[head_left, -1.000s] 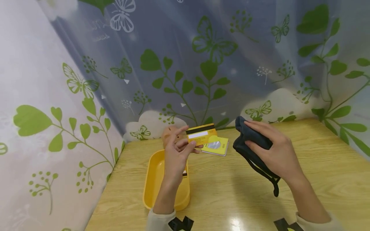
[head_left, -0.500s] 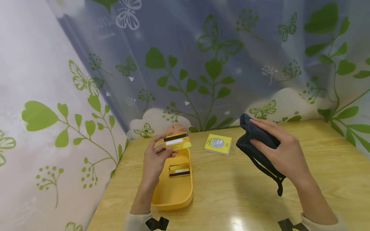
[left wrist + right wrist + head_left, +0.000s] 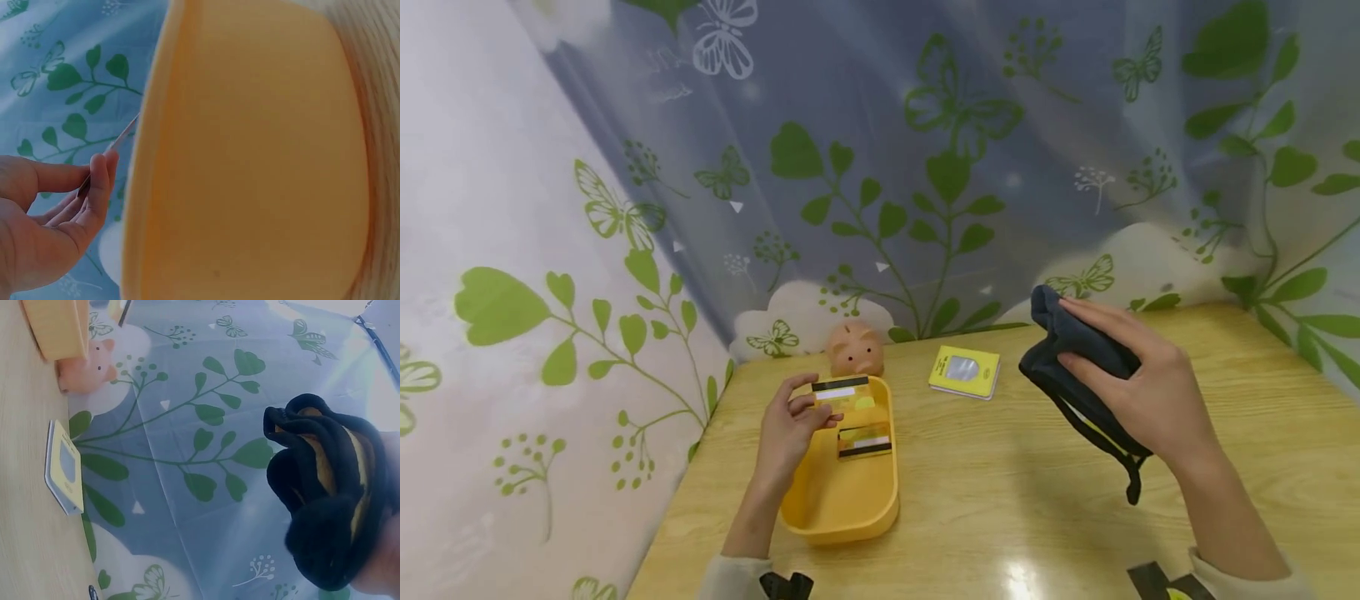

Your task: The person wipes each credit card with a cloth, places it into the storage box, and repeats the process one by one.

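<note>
A yellow bank card with a black stripe (image 3: pixel 853 398) is pinched by my left hand (image 3: pixel 786 437) over the far part of the yellow tray (image 3: pixel 842 504). Edge-on, the thin card (image 3: pixel 127 131) shows beyond the tray wall in the left wrist view. A second striped card (image 3: pixel 865 442) lies inside the tray. My right hand (image 3: pixel 1157 396) grips a dark blue cloth pouch (image 3: pixel 1082 350) above the table, its cord hanging down. In the right wrist view the folded pouch (image 3: pixel 325 506) shows yellowish strips between its folds; what is deep inside is hidden.
Behind the tray sits a pink piggy bank (image 3: pixel 856 350). A small yellow booklet-like item with a silvery oval (image 3: pixel 964 372) lies on the wooden table (image 3: pixel 970 492) between the hands. A patterned curtain (image 3: pixel 865 167) hangs along the table's back edge.
My left hand has carried the card leftward from in front of the yellow booklet-like item, then lowered it over the tray. My right hand keeps holding the pouch, nearly still.
</note>
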The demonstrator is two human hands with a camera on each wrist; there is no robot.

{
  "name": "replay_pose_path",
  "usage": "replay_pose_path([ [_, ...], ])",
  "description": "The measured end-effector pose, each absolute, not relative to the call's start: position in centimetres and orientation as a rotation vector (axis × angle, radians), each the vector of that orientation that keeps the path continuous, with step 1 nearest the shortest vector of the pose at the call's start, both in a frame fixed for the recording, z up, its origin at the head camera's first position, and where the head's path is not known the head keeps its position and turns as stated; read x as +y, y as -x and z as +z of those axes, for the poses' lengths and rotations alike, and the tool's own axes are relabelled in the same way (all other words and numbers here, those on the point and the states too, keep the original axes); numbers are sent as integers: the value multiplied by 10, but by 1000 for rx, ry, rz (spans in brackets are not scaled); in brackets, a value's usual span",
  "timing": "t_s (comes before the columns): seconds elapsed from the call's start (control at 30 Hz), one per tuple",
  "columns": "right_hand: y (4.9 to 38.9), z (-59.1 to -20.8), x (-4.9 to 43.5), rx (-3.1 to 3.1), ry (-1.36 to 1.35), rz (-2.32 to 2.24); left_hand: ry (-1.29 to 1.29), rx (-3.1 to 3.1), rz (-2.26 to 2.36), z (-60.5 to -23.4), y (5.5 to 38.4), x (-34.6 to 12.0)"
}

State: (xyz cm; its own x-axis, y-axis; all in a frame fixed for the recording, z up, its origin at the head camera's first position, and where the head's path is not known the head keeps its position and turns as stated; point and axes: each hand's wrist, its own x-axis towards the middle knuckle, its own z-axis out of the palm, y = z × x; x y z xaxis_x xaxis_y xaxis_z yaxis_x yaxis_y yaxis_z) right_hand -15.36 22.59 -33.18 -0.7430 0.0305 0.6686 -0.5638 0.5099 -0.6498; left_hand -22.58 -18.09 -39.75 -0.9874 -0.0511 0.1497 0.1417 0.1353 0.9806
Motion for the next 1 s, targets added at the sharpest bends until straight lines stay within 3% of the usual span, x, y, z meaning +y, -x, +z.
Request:
replay_pose_path([
  [0.37,154,-344,239,-2199,-402,1232,-41,-2390,-1913,-413,233,-194],
  [1.0,159,-346,260,-2244,-364,1182,-32,-2599,-1793,-430,241,-189],
])
